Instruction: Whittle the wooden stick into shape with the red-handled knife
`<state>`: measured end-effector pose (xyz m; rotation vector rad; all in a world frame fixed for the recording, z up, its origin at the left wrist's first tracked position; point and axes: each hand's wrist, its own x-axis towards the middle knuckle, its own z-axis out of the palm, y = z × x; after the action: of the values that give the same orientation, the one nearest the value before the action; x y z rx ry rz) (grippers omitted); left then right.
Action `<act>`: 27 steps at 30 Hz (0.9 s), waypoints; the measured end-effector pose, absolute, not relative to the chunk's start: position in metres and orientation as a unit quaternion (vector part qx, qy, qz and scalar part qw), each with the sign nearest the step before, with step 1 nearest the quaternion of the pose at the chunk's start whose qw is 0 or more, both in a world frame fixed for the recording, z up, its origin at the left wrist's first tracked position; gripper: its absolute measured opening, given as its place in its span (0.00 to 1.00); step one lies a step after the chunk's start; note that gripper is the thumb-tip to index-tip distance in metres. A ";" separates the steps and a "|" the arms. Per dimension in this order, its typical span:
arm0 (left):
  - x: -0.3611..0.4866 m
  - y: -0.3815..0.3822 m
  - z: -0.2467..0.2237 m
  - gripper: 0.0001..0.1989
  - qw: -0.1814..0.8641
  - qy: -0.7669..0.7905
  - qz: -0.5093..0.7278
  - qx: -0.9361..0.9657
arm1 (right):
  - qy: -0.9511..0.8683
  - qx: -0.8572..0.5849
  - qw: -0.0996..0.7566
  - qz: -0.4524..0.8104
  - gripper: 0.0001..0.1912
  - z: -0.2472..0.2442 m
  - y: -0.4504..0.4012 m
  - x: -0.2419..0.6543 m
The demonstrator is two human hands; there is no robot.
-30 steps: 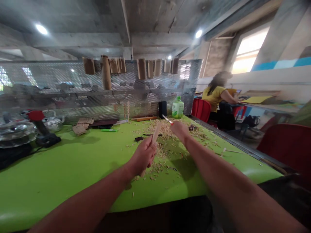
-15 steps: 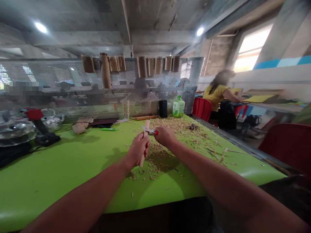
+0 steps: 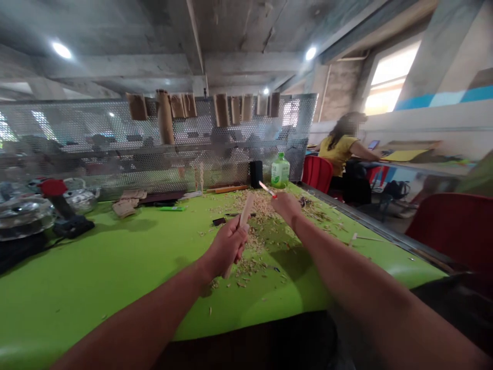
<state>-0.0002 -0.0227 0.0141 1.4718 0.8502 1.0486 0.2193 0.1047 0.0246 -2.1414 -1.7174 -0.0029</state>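
Well, nearer the wearer than the green-capped bottle (image 3: 280,172) and to its left, the left hand (image 3: 230,240) has its grip closed, fingers wrapped round a pale wooden stick (image 3: 246,209). The stick is tilted, its upper end above the fist leaning towards the bottle and its lower end showing below the hand. On the bottle's near side is the right hand (image 3: 287,207), its grip also closed, holding a knife (image 3: 267,190); a bit of red shows next to the fist, and the blurred blade points up and left of the bottle, apart from the stick. Pale wood shavings (image 3: 264,205) are scattered across the green table (image 3: 127,262) from beside the bottle down to beneath both hands. A black block (image 3: 256,173) stands upright just left of the bottle. Farther left of it, a small dark piece (image 3: 219,222) lies near the stick, then a bright green strip (image 3: 171,208), and a red-and-black power tool (image 3: 59,200) well apart, beside silvery pots (image 3: 25,211). Behind the bottle rises a perforated metal screen (image 3: 115,167), with bamboo pieces (image 3: 221,110) along its top edge. Off to the bottle's right are a red chair (image 3: 318,172) and a person in a yellow top (image 3: 336,149).
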 end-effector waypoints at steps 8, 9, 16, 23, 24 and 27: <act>-0.011 0.000 0.013 0.08 0.526 0.410 0.474 0.575 | -0.698 -0.675 0.233 -0.056 0.18 0.017 0.084 0.179; -0.011 0.002 0.011 0.09 0.525 0.408 0.476 0.576 | -0.716 -0.659 0.221 -0.067 0.18 0.016 0.080 0.171; -0.004 0.006 0.002 0.10 0.498 0.400 0.492 0.591 | -0.752 -0.630 0.169 -0.094 0.17 0.015 0.067 0.153; -0.002 -0.004 0.010 0.08 0.493 0.437 0.470 0.588 | -0.721 -0.665 0.174 -0.091 0.17 0.022 0.070 0.155; -0.001 -0.007 0.011 0.09 0.492 0.444 0.465 0.587 | -0.715 -0.670 0.178 -0.091 0.18 0.024 0.073 0.159; 0.001 -0.019 0.016 0.08 0.490 0.438 0.443 0.610 | -0.672 -0.716 0.186 -0.044 0.19 0.028 0.087 0.180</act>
<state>0.0012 -0.0190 0.0156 1.4812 1.0629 1.0767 0.1802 0.0871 0.0278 -2.0162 -1.8922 -0.1229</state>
